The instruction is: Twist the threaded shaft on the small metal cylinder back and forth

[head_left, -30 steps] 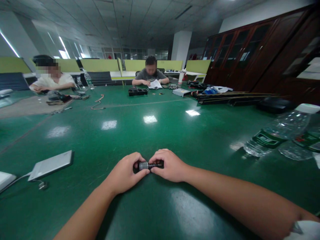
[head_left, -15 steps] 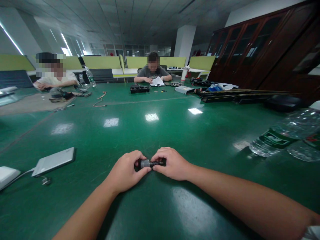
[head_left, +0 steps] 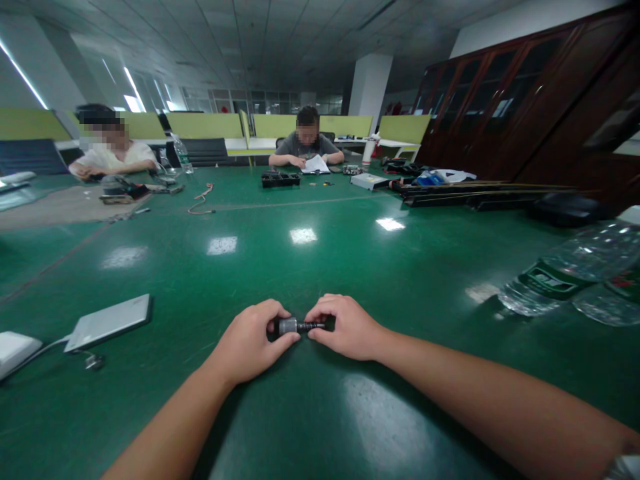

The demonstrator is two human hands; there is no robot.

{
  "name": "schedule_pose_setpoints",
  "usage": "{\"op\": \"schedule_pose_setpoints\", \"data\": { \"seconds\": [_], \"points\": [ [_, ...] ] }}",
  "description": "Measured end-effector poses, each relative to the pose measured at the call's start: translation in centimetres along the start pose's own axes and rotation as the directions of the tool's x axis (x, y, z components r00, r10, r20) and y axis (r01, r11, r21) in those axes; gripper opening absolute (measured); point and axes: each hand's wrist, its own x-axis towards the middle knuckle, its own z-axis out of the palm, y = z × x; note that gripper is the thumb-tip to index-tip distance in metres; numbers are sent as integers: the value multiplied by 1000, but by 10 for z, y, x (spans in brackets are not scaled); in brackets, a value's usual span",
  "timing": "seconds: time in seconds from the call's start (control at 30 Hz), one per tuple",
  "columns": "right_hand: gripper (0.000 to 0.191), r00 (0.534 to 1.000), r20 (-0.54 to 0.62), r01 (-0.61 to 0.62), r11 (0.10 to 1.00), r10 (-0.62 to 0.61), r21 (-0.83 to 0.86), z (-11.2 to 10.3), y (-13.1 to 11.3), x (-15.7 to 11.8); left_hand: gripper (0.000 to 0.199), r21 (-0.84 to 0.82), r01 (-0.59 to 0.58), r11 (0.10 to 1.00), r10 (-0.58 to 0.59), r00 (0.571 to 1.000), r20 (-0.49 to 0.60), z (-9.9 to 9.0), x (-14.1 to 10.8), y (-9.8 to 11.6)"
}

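Low over the green table (head_left: pixel 320 407), a small dark cylindrical part (head_left: pixel 289 326) lies crosswise between my hands. It has a grey collar and a thin shaft with a dark coil around it, pointing right. My left hand (head_left: pixel 255 339) is closed around its thick end, thumb and fingers curled; that end is mostly hidden in the palm. My right hand (head_left: pixel 345 327) has thumb and forefinger closed about the thin end of the shaft. The shaft's tip and whatever dark piece sits inside the right hand are hard to make out.
A silver power bank (head_left: pixel 111 323) with a cable and a white block (head_left: pixel 17 351) lie at left. Clear water bottles (head_left: pixel 545 283) stand at right. Farther off are a black tray (head_left: pixel 280 179), dark rails (head_left: pixel 450 193) and two seated people, one holding paper (head_left: pixel 317 164).
My hands have moved very slightly apart, the left one leftward and the right one rightward. A little more of the thin shaft shows between them.
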Motion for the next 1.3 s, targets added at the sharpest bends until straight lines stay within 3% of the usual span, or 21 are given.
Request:
{"op": "schedule_pose_setpoints", "data": {
  "seconds": [1.3],
  "points": [
    [8, 998, -65, -13, 998, 10, -55, 0, 2, -1, 19, 21, 7, 1000, -7, 1000, -13, -5, 0, -8]
  ]
}}
